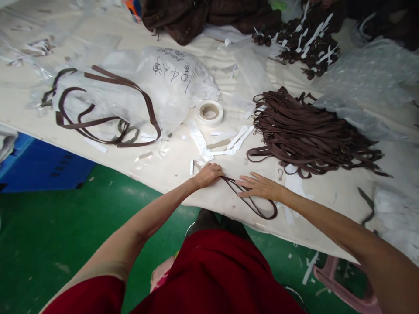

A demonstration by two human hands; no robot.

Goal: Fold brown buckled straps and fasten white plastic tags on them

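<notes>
A looped brown strap lies on the pale table near its front edge. My left hand is closed around the strap's left end. Fingers spread, my right hand rests flat over the middle of the strap, whose loop sticks out below and to the right of it. Just beyond my right hand lies a big pile of similar brown straps with small metal clasps. White paper strips are scattered beyond my left hand.
A roll of white tape stands behind the strips. Farther left, loose brown straps lie on a plastic bag with handwriting. Brown fabric is heaped at the back. A blue crate and a pink stool flank the table's front edge.
</notes>
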